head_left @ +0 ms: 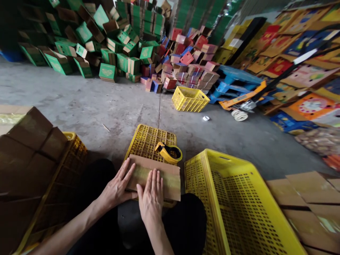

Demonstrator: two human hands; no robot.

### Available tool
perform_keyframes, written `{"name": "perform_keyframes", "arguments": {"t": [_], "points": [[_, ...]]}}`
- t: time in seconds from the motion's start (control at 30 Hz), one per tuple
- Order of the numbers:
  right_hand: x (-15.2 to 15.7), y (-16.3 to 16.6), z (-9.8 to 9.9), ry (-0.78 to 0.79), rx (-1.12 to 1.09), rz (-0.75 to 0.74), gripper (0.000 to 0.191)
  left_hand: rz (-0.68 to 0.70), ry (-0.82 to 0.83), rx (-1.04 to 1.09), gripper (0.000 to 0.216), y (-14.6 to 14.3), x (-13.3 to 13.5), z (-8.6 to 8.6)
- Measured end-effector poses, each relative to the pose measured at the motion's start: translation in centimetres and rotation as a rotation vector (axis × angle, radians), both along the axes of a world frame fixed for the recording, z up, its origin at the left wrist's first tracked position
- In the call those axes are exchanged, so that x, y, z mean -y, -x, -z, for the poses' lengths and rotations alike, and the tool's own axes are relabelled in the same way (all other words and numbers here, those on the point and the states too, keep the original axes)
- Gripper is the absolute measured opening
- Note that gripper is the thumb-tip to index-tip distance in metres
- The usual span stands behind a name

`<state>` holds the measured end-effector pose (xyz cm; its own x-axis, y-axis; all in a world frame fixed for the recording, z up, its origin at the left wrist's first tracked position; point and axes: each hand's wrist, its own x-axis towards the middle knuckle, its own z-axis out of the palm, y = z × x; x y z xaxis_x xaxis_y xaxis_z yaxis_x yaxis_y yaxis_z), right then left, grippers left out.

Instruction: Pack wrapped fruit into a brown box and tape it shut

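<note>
A cardboard box (154, 163) is lying across the near half of a yellow crate (142, 138) that looks upturned, its right end reaching to or past that crate's right edge. The left hand (115, 191) is resting on the box's left end, fingers spread; the right hand (151, 194) is lying flat on the tape strip (170, 182), fingers nearly together, thumb apart.

Uneven pressing could be leaving the tape wrinkled or lifting. The tape dispenser (174, 153) is sitting at the crate's right edge, just beyond the box; a box sliding away could be knocking it off.

Counting: 2 hands, 1 box beneath them, 1 visible tape strip, 1 dispenser, 1 orange pallet jack (251, 99). Yellow crates are numbering 4: the carrying crate, 1 open crate (244, 212) at right, 1 left crate (79, 147) holding brown cartons (32, 152), 1 far crate (190, 101). Those cartons are running out of view, preventing a full count.
</note>
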<state>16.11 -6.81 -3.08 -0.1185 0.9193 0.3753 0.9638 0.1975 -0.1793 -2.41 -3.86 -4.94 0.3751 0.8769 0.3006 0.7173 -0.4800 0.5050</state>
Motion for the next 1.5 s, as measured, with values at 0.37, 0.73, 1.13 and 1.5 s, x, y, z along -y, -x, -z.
{"name": "perform_keyframes", "arguments": {"t": [0.37,0.73,1.13,1.5], "points": [[0.1,-2.0,-1.8,0.105,-0.001,-0.177,0.059,0.0,0.167,0.072,0.104,0.8,0.3,-0.4],[1.3,-10.9,0.4,-0.036,-0.163,0.152,0.062,-0.021,0.268,0.264,0.096,1.1,1.0,0.0],[1.0,-11.0,0.8,0.049,-0.429,0.249,0.054,-0.314,0.464,0.763,0.09,-1.3,4.2,1.5],[2.3,-5.1,0.2,0.005,-0.07,0.229,0.063,-0.364,0.49,0.811,0.088,-1.7,4.2,1.0]]}}
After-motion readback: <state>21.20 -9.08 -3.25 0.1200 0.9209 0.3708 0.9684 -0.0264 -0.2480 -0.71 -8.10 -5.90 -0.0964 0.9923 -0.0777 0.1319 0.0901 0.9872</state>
